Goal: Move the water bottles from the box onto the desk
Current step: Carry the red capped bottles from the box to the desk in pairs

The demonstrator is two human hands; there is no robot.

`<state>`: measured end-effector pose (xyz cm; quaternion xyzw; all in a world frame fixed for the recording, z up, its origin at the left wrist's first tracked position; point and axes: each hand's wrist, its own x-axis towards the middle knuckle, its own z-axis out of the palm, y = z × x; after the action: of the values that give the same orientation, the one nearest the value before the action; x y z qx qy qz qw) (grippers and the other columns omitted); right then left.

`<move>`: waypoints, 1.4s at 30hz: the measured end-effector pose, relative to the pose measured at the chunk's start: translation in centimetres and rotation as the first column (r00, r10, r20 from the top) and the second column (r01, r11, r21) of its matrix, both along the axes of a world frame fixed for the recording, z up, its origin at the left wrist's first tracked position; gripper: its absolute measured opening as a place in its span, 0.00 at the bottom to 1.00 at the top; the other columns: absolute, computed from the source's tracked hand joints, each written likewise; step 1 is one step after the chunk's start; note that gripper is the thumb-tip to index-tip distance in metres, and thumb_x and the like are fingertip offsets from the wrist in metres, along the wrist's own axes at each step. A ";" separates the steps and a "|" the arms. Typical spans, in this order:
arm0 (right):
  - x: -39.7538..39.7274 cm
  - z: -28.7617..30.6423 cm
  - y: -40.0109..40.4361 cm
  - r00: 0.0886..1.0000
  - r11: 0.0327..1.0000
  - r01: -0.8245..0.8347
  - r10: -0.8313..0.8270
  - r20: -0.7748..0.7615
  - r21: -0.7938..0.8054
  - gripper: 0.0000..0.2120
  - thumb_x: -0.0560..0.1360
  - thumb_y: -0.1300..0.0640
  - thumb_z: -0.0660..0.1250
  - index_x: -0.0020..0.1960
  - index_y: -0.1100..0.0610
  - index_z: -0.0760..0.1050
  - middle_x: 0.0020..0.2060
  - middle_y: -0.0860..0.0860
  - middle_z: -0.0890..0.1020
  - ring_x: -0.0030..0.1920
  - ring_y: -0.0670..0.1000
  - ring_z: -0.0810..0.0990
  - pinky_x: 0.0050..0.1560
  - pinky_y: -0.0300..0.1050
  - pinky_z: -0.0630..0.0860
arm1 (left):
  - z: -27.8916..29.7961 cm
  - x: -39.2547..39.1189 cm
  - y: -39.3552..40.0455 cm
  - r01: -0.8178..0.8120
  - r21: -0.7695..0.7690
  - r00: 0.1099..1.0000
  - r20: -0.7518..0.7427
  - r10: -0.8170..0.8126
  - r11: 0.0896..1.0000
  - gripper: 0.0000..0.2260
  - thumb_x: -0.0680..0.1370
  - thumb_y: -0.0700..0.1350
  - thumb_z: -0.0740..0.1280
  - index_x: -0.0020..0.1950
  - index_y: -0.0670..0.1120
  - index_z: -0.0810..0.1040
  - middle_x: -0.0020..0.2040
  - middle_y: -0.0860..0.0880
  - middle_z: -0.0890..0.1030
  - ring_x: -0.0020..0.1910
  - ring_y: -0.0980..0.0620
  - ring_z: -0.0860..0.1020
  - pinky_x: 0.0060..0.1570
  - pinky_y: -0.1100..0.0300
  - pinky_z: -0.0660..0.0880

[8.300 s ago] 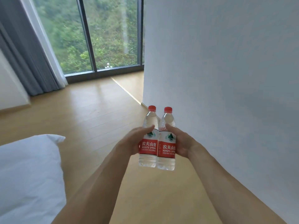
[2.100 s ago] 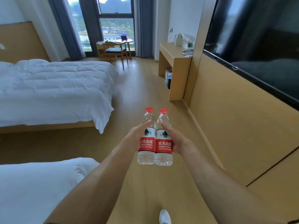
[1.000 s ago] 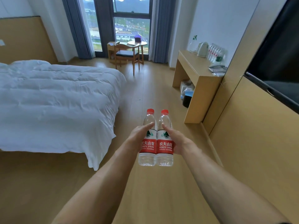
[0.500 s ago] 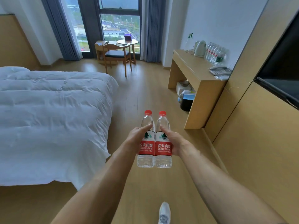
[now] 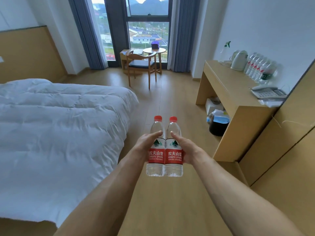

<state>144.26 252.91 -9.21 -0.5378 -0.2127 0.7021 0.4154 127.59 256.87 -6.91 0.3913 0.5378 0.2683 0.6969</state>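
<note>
Already a row of bottles (image 5: 259, 68) stands on the table (image 5: 226, 86) beside the kettle (image 5: 238, 60), while the left hand (image 5: 144, 143) and right hand (image 5: 185, 149) each grip a bottle, well short of the table.

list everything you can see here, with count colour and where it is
held water bottles: two, clear, red caps and labels, upright side by side over the floor
desk: one, light wood, right wall
bottles on desk: a row, clear with red labels, count unclear, far end
kettle: one, white, beside that row
telephone: one, grey, near end of desk
bin: one, dark, under desk
bed: one, white duvet, left
chair: one, wood, dark seat, by window
round table: one, wood, behind chair
left hand: grips left bottle
right hand: grips right bottle
</note>
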 end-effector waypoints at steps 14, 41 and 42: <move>9.8 -0.2 15.8 0.999 0.999 0.029 -0.030 0.010 0.031 0.28 0.76 0.42 0.70 0.68 0.60 0.72 0.59 0.63 0.83 0.48 0.60 0.85 0.52 0.56 0.83 | -0.7 10.0 16.7 0.034 -0.009 0.997 0.063 -0.033 0.999 0.27 0.75 0.51 0.76 0.67 0.39 0.73 0.58 0.36 0.83 0.54 0.36 0.84 0.53 0.43 0.82; 25.0 -1.6 55.3 0.938 0.939 0.345 -0.345 0.035 0.015 0.29 0.74 0.45 0.74 0.67 0.62 0.73 0.60 0.64 0.82 0.62 0.67 0.80 0.65 0.63 0.76 | -2.0 27.2 59.7 0.261 -0.034 0.965 0.033 -0.260 0.965 0.25 0.75 0.51 0.76 0.66 0.39 0.74 0.56 0.36 0.84 0.54 0.35 0.84 0.59 0.38 0.78; 25.8 -1.8 56.6 0.941 0.941 0.337 -0.337 0.030 0.016 0.29 0.74 0.45 0.74 0.67 0.62 0.73 0.60 0.64 0.82 0.60 0.66 0.82 0.65 0.63 0.76 | -2.2 28.0 61.0 0.257 -0.025 0.966 0.017 -0.256 0.966 0.26 0.74 0.51 0.77 0.65 0.39 0.74 0.56 0.36 0.84 0.53 0.36 0.84 0.58 0.38 0.79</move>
<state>170.10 309.49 -11.01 -0.5752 -0.1281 0.6107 0.5289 155.61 317.87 -9.08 0.4461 0.4814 0.1713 0.7347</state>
